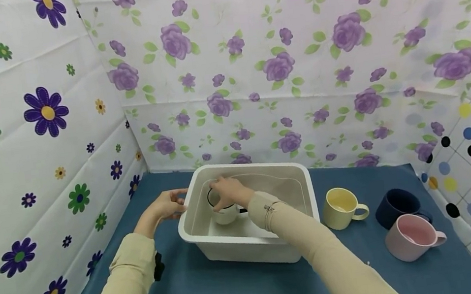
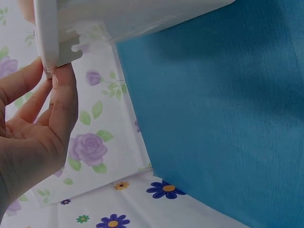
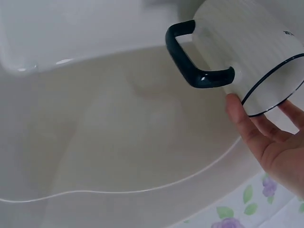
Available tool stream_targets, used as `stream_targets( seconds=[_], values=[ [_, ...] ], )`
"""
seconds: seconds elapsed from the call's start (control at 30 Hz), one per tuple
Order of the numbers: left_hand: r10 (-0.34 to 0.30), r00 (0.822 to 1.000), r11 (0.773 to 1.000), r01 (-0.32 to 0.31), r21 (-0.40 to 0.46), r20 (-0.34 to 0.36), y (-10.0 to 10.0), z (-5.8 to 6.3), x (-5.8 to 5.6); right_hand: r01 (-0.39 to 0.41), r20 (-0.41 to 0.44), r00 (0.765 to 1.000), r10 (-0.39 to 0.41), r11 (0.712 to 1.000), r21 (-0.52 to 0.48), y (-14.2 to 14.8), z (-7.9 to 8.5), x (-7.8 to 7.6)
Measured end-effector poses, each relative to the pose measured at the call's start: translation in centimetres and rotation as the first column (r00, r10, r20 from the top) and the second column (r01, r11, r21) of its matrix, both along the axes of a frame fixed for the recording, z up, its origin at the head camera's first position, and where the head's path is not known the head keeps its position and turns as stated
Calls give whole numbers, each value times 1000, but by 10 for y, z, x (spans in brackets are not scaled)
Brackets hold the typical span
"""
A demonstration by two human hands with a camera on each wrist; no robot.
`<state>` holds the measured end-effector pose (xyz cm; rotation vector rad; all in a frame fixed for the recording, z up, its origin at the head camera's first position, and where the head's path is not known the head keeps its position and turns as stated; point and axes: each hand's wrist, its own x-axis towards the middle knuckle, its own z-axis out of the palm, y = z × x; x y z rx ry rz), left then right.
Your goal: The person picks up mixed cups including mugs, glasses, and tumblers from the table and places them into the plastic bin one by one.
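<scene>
A white plastic basin (image 1: 249,253) stands on the blue table. Its left rim is pinched between the thumb and fingers of my left hand (image 1: 164,206), seen closely at the basin edge (image 2: 47,33) in the left wrist view. Inside the basin, toward its left end, is a white mug (image 1: 225,216) with a dark rim and a dark handle (image 3: 187,61). My right hand (image 1: 231,192) reaches in from above and grips this mug at its rim, fingers at the mouth. In the right wrist view the mug appears tilted.
Right of the basin stands a yellow mug (image 1: 338,213). Farther right, a navy mug (image 1: 387,211) and a pink mug (image 1: 404,244) sit close together. Patterned cloth walls (image 1: 256,104) enclose the table (image 1: 219,293) at the back and both sides.
</scene>
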<state>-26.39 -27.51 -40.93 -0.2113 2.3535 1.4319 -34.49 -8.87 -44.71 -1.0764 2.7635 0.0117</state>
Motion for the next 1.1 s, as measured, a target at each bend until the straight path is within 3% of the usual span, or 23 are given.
stream_targets(
  seconds=[0.4,0.63,0.83,1.1],
  values=[
    [-29,999,999,28,-38,-24,-5,1,4,-52,-130,989,64,994,93,-17,-24,-7],
    [-17,1000,1000,17,-26,2,-8,-1,8,-68,-127,989,79,994,90,-18,-32,-1],
    [-38,999,999,37,-11,-22,-5,-2,6,-42,-141,988,58,992,116,-16,-28,0],
    [-39,999,999,39,-23,-27,-1,0,2,6,-60,998,4,985,170,-13,-22,0]
  ],
)
